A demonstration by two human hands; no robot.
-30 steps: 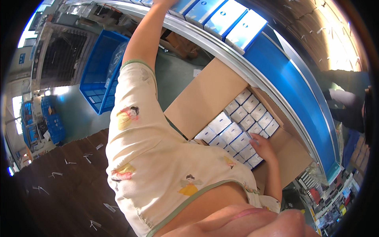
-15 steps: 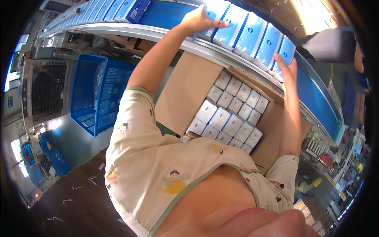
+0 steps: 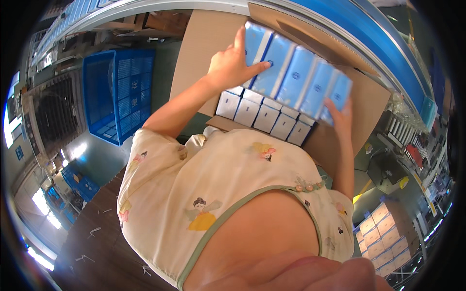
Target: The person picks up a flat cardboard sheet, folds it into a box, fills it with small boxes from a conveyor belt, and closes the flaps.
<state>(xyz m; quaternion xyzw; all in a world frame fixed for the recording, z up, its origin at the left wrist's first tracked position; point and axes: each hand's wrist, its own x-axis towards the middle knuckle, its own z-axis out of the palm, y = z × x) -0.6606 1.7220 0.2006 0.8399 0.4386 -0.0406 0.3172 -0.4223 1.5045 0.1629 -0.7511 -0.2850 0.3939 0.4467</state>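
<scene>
Between my two hands is a row of several blue-and-white tissue packs [image 3: 297, 76], standing side by side and squeezed at the ends. My left hand [image 3: 232, 67] presses the left end, its thumb lying over a pack's face. At the right end, my right hand [image 3: 341, 115] grips the last pack and is slightly blurred. The row is over an open cardboard carton [image 3: 206, 43]. Inside the carton, white-ended tissue packs [image 3: 266, 118] stand in rows along the near side; the held row hides those farther back.
Beyond the carton runs a blue conveyor belt [image 3: 335, 17] with a metal rail. More packs [image 3: 80, 14] line the belt at upper left. A blue plastic crate [image 3: 116, 92] stands to the left. Stacked cartons [image 3: 383, 233] are at lower right, and scraps [image 3: 94, 232] lie on the brown floor.
Both hands have lifted the row of tissue packs off the conveyor and brought it nearer, over the carton. The view has shifted, with the belt now higher in the picture.
</scene>
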